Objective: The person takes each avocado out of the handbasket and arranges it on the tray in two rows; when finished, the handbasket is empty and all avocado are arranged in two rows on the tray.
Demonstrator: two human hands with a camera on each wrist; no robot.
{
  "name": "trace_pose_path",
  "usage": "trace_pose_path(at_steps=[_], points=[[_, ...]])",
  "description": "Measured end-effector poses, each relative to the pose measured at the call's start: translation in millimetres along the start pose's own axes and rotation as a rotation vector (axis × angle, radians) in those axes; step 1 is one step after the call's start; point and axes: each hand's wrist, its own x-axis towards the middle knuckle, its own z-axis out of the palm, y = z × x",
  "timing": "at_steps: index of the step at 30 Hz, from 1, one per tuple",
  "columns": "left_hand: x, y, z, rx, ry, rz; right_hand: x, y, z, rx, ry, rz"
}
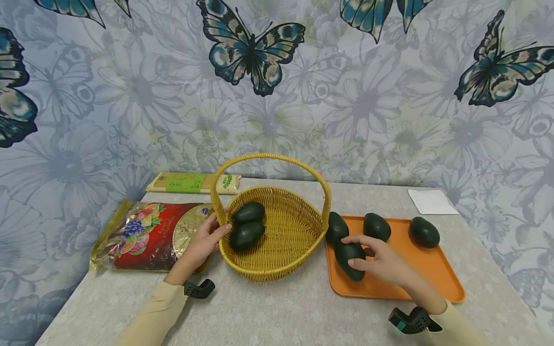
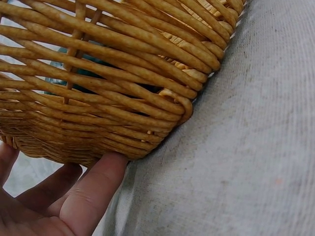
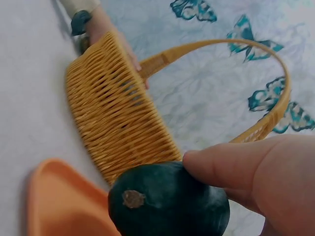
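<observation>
The table (image 1: 294, 317) spreads under everything in front of me. On it, in the middle, stands the yellow wicker basket (image 1: 266, 274), upright, its tall handle (image 1: 270, 155) arching from left to right. To the basket's right lies the orange tray (image 1: 433, 269), just beside it. My left hand (image 1: 203, 245) holds the basket's left rim, well apart from the tray; my right hand (image 1: 383, 259) is over the tray's left part, so it is the one nearer the fruit there. It grips one avocado (image 1: 349, 262), thumb on the near side and fingers on the far side, the gap between them narrowed to the fruit's width. From that avocado, the basket's opening lies to the left and a little farther off, past the right foot of the handle. The fruit's long axis runs roughly near to far, the near end slanting right. Whether it is clear of the tray I cannot tell. Three avocados (image 1: 377, 227) rest along the tray's far side, and two more (image 1: 248, 236) lie together in the basket's left.
</observation>
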Motion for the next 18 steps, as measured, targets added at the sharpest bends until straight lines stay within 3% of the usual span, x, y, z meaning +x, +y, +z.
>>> trace_pose_path(at_steps=[6,18], points=[[-0.4,-2.0,0.8,-0.004,0.006,0.005,1,15,12,0.038,0.014,0.031],[0.0,-1.3,0.7,-0.004,0.005,0.001,0,19,22,0.024,0.026,0.042]])
